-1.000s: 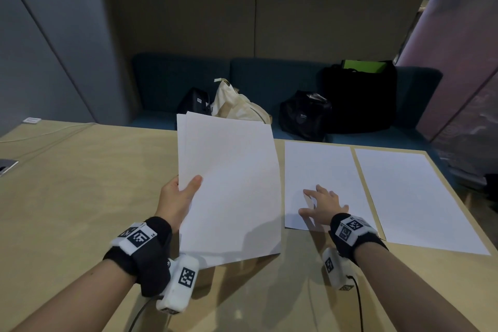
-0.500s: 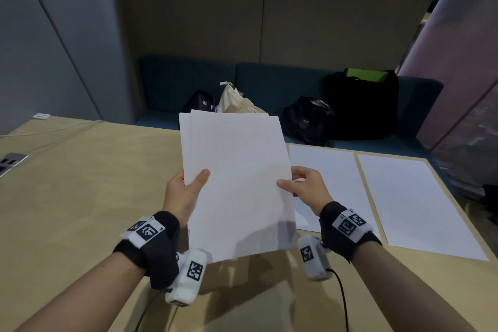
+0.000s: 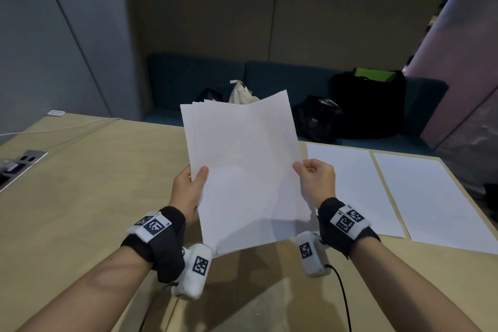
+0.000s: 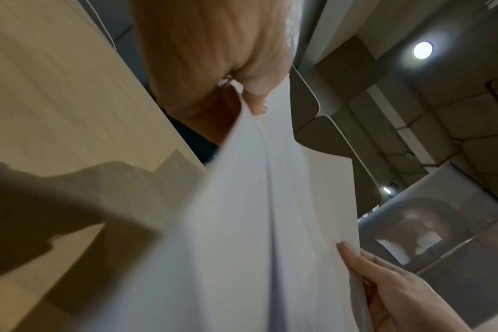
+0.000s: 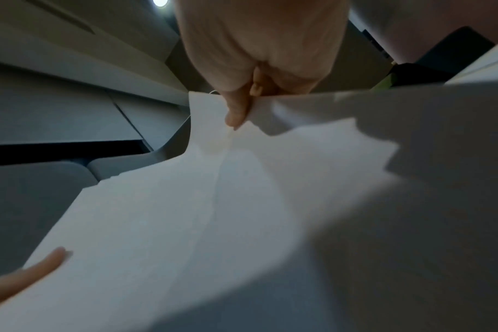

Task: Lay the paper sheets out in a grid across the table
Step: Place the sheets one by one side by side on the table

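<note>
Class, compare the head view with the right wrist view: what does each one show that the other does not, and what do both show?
Only the head view shows the two sheets lying flat side by side on the table, and the bags on the bench. Only the right wrist view shows a ceiling light. Both show the stack of paper held up off the table, the right hand pinching its right edge and the left hand gripping its left edge.

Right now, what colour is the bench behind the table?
Dark teal blue; the bench shows best in the head view.
</note>
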`<state>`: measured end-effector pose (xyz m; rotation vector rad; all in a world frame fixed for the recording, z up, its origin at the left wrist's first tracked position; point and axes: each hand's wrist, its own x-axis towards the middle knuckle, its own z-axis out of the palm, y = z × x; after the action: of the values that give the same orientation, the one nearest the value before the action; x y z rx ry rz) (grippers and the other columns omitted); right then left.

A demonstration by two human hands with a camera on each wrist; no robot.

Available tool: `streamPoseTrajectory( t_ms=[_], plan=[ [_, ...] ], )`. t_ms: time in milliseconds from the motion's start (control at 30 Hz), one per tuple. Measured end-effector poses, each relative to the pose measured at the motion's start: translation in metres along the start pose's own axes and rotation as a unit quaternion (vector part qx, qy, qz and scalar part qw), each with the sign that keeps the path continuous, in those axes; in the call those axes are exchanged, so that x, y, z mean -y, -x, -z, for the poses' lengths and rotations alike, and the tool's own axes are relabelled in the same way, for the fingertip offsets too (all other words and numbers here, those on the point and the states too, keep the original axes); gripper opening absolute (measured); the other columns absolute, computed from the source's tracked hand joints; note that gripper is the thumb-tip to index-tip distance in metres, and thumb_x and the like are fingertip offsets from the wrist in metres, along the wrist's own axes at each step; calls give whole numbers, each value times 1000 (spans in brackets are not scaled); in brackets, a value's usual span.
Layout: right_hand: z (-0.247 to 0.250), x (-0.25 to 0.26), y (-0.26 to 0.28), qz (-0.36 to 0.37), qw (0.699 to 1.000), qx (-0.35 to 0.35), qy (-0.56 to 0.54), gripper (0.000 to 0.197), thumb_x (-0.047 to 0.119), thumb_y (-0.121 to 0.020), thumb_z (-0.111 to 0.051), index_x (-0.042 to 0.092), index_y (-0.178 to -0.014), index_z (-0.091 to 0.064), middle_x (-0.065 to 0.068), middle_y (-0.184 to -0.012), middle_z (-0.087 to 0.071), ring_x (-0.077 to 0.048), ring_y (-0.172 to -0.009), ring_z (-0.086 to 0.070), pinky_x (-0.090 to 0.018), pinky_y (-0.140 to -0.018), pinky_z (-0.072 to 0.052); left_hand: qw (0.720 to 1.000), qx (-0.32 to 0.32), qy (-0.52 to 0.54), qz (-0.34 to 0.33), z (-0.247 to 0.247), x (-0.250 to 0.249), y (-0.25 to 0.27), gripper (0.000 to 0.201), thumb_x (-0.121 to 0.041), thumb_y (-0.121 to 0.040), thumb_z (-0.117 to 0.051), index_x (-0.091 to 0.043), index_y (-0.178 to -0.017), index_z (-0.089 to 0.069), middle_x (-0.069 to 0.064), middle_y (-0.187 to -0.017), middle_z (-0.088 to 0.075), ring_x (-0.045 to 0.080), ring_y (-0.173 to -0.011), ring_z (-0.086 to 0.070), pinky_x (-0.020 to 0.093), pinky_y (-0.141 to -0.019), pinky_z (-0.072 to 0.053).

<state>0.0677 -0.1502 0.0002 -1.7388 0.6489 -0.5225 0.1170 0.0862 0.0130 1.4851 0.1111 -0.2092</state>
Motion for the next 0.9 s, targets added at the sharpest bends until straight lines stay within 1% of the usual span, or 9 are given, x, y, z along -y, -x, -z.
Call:
streamPoseTrajectory(
  t_ms=[67, 167, 233, 300, 333, 467, 533, 733, 900],
  plan=[
    [-8, 0, 2, -3, 1000, 7, -3, 38, 15, -86, -61, 17, -51, -48, 8, -43, -39, -14, -48, -33, -23, -51, -31, 1000, -6, -6, -1, 10, 0, -6, 31, -11, -95, -48, -1, -124, -54, 10, -116, -61, 26, -102, -60, 37, -96, -47],
    [-21, 2, 3, 7, 1000, 24, -5, 46, 16, -89, -56, 14, -49, -34, -1, -51, -28, -18, -54, -27, -30, -56, -27, 1000, -20, -13, 0, 23, 0, -13, 31, -14, -95, -49, -3, -124, -54, 8, -116, -62, 26, -103, -60, 37, -96, -46],
    [-29, 3, 4, 5, 1000, 21, -18, 37, 18, -88, -58, 6, -54, -49, -5, -60, -40, -19, -61, -38, -32, -64, -35, 999, -28, -19, -4, 30, 0, -18, 31, -13, -95, -49, -3, -124, -55, 7, -116, -61, 25, -104, -59, 36, -97, -46],
    [-34, 7, 4, -9, 999, -2, -35, 17, 18, -83, -66, 3, -81, -71, -4, -80, -63, -17, -77, -57, -30, -80, -47, 999, -35, -27, -5, 36, 1, -22, 31, -11, -94, -50, -2, -124, -55, 7, -115, -61, 24, -103, -59, 36, -97, -46],
    [-36, 8, 4, -16, 999, -14, -45, 17, 16, -81, -69, 4, -92, -73, -4, -88, -69, -17, -82, -62, -28, -84, -49, 999, -38, -30, -2, 39, 1, -24, 31, -10, -93, -52, -1, -122, -56, 8, -114, -61, 25, -103, -60, 36, -96, -46],
    [-45, 6, 0, -6, 999, -25, -45, 2, 15, -78, -72, 16, -79, -70, -4, -80, -70, -18, -78, -64, -29, -81, -53, 998, -43, -41, 14, 54, 0, -34, 30, -5, -88, -60, 1, -117, -58, 10, -110, -62, 26, -96, -60, 33, -86, -46],
    [-51, 1, -7, -7, 999, -30, -28, 8, 18, -80, -70, 21, -74, -66, -3, -78, -68, -19, -75, -63, -30, -75, -53, 998, -49, -43, 18, 63, -1, -39, 31, -3, -87, -60, 2, -117, -57, 11, -108, -62, 26, -96, -59, 33, -85, -45],
    [-56, -21, -36, -49, 992, -112, 24, 17, 9, -84, -63, 13, -94, -50, -8, -79, -58, -24, -68, -54, -22, -50, -40, 995, -94, -34, 12, 98, -9, -56, 29, -1, -87, -59, 0, -116, -56, 16, -117, -62, 26, -97, -59, 36, -90, -46],
    [-60, -51, -55, -63, 983, -113, 130, 5, 6, -90, -51, 10, -87, -52, -14, -82, -58, -27, -74, -55, -31, -64, -45, 992, -126, -29, 9, 131, -15, -69, 35, -2, -88, -58, 7, -122, -54, 21, -126, -60, 26, -98, -57, 34, -88, -44]
  ],
)
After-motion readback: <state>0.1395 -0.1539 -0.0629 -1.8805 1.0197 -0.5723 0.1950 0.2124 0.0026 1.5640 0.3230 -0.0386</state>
